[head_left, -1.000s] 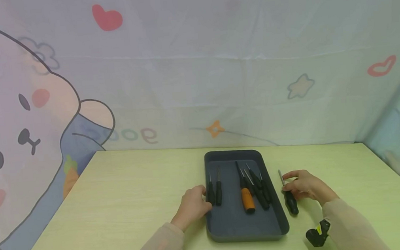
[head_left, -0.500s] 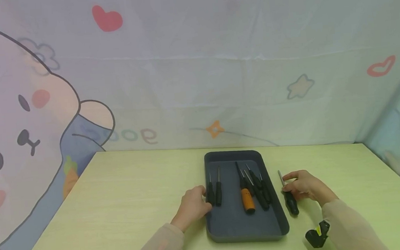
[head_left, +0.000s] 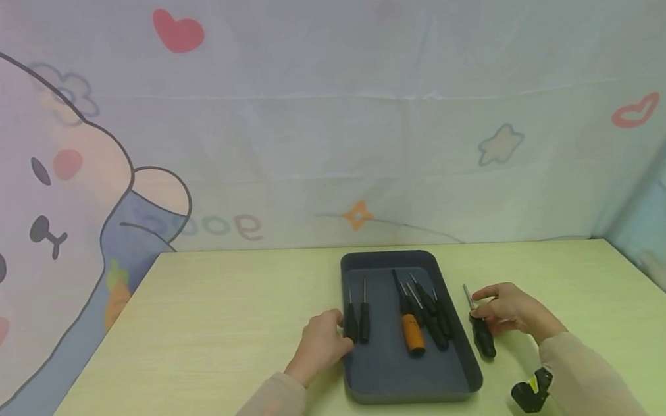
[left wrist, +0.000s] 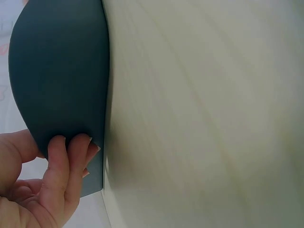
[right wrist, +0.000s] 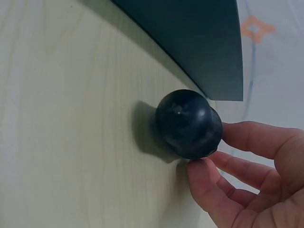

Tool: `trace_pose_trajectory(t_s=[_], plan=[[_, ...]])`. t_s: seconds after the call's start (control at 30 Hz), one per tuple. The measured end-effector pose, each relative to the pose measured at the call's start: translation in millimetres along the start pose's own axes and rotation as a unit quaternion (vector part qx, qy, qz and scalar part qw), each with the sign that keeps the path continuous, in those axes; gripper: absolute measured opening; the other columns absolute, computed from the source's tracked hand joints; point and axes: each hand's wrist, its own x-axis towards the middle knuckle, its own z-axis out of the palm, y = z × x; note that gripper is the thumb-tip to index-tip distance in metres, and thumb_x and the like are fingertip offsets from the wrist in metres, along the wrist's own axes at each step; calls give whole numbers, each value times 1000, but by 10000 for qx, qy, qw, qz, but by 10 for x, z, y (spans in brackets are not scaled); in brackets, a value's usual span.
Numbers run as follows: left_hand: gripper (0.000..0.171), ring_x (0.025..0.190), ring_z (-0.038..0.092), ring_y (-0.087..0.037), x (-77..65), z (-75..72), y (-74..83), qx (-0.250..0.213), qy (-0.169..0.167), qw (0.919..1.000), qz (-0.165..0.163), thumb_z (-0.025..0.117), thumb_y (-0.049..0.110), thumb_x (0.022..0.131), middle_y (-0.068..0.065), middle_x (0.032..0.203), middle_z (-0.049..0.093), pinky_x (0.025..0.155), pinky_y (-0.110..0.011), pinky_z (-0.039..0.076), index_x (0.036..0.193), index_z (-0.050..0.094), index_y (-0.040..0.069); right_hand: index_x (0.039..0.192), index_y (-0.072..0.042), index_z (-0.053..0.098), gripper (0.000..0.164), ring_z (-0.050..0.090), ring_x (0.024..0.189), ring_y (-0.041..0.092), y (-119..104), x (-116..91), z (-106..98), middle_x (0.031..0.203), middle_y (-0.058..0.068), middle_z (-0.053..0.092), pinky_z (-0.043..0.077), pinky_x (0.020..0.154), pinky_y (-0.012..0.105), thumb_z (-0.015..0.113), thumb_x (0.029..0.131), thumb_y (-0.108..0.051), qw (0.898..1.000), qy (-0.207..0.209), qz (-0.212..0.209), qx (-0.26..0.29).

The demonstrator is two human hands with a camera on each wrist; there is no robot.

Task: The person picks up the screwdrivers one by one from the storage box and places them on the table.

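Observation:
A dark grey tray (head_left: 404, 383) lies on the table, and my left hand (head_left: 319, 342) grips its left wall. In the left wrist view, several fingers (left wrist: 58, 164) press the outside of the wall while another digit reaches behind the rim. To the right of the tray is a black-handled screwdriver (head_left: 483, 337) with its metal shaft pointing away from me. My right hand (head_left: 511, 311) pinches it near the top of the handle. The right wrist view shows the rounded handle end close to the table; whether it touches the wood cannot be told.
Inside the tray, two black screwdrivers (head_left: 364, 321) lie along the left wall. An orange-handled screwdriver (head_left: 413, 336) and several black ones (head_left: 435, 331) cluster on the right. A printed cloth (head_left: 327, 136) hangs behind the pale wooden table (head_left: 229, 309).
The handle end of the screwdriver in my right hand has shifted very slightly left. My left hand and the tray stay where they were.

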Motion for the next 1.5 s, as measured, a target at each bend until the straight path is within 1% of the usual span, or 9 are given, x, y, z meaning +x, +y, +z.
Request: trace_pose_trajectory(t_s=[0.17, 0.27, 0.43, 0.73, 1.1, 1.33, 1.43, 1.47, 1.5], plan=[[19, 49, 41, -13, -5, -3, 9, 25, 25, 10000, 3, 64, -4, 70, -4, 62, 51, 46, -24, 34, 87, 56, -6, 132, 16, 34, 57, 57, 64, 16, -32, -31, -31, 74, 6, 56, 53, 65, 35, 60, 86, -5, 9999, -102, -95, 71], [19, 49, 41, -13, -8, -7, 10, -8, 27, 10000, 6, 64, -4, 70, -4, 62, 51, 46, -24, 34, 87, 56, -6, 134, 15, 32, 58, 55, 68, 17, -55, -43, -50, 79, 8, 54, 53, 67, 35, 59, 87, -6, 9996, -183, -164, 122], [19, 49, 41, -13, -9, -10, 10, -68, -3, 10000, 2, 63, -4, 70, -4, 62, 51, 46, -24, 33, 87, 56, -6, 135, 13, 32, 59, 57, 75, 18, -73, -33, -80, 93, 12, 56, 53, 70, 35, 60, 87, -7, 9994, -232, -204, 160], [19, 49, 38, -12, 1, 8, -1, -30, 1, 10000, 53, 63, -4, 70, -2, 61, 49, 46, -23, 31, 87, 56, -6, 137, 12, 29, 60, 58, 75, 18, -143, -27, -88, 105, 17, 56, 53, 71, 35, 59, 89, -10, 9988, -303, -262, 284], [19, 51, 41, -14, -7, -14, 23, -22, 51, 10000, 17, 63, -5, 68, -4, 63, 51, 47, -25, 34, 86, 57, -6, 138, 11, 29, 62, 59, 74, 17, -297, 0, -43, 102, 12, 54, 53, 71, 33, 60, 89, -12, 9967, -398, -534, 475], [19, 50, 41, -14, 40, 21, -51, 37, 150, 9997, 186, 63, -2, 67, -4, 62, 50, 46, -25, 35, 84, 55, -5, 138, 10, 30, 61, 58, 72, 15, -407, 8, 0, 104, 13, 52, 53, 70, 32, 60, 89, -11, 9960, -401, -586, 534], [19, 51, 41, -15, 31, 11, -40, 27, 123, 9997, 192, 63, -3, 67, -4, 63, 50, 46, -25, 34, 84, 56, -5, 138, 11, 29, 61, 58, 71, 14, -433, 14, 14, 105, 15, 54, 53, 70, 31, 59, 89, -10, 9956, -429, -596, 579], [20, 52, 41, -15, 14, -9, -4, -11, 81, 9999, 93, 64, -4, 67, -5, 64, 51, 47, -26, 34, 85, 56, -5, 138, 11, 29, 60, 58, 72, 15, -441, 14, 19, 106, 16, 54, 53, 70, 31, 59, 90, -10, 9954, -445, -603, 590], [20, 52, 41, -15, 7, -10, 3, -5, 64, 9999, 77, 64, -4, 67, -5, 64, 51, 47, -25, 34, 85, 56, -5, 138, 11, 29, 60, 59, 72, 15, -448, 15, 24, 106, 16, 54, 53, 69, 30, 59, 90, -10, 9952, -462, -611, 605]])
